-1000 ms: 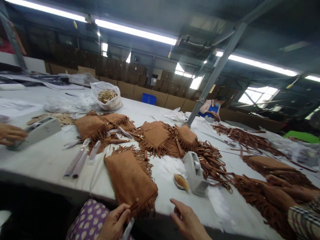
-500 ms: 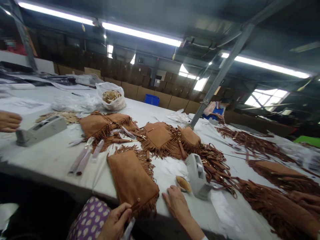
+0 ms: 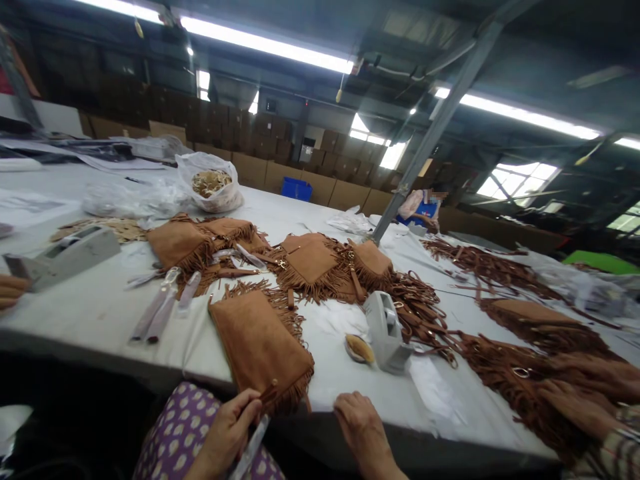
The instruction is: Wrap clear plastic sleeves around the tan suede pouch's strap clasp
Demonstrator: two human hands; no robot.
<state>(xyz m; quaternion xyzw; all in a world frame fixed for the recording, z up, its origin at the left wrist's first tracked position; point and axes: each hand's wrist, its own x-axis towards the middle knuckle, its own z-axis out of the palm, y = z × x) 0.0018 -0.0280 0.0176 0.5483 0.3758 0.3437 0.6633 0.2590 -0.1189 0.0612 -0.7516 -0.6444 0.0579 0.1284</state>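
Note:
A tan suede pouch [image 3: 260, 340] with fringe lies tilted at the table's front edge. My left hand [image 3: 227, 427] is closed at its lower corner, pinching a thin brown leather strip [image 3: 269, 395]. A narrow strip in clear plastic [image 3: 250, 450] hangs below the same hand; how it is held is hidden. To the right of the pouch, my right hand [image 3: 364, 430] rests on the table edge, holding nothing, its fingers stretched and slightly bent. Nearest to it are a small round dish with a tan pad [image 3: 359, 348] and a grey tape dispenser [image 3: 386, 333].
More fringed pouches [image 3: 310, 263] and brown straps [image 3: 420, 310] lie across the table [image 3: 200, 360]. A second tape dispenser [image 3: 65, 257] and plastic-wrapped straps [image 3: 156, 310] are at left. A co-worker's hands [image 3: 575, 400] touch fringed pieces at right; another person's hand [image 3: 11, 290] shows at left.
My right hand has drawn back from beside the dish to the table edge. My left hand keeps its hold. At right, a co-worker's hands and sleeve have come further into view.

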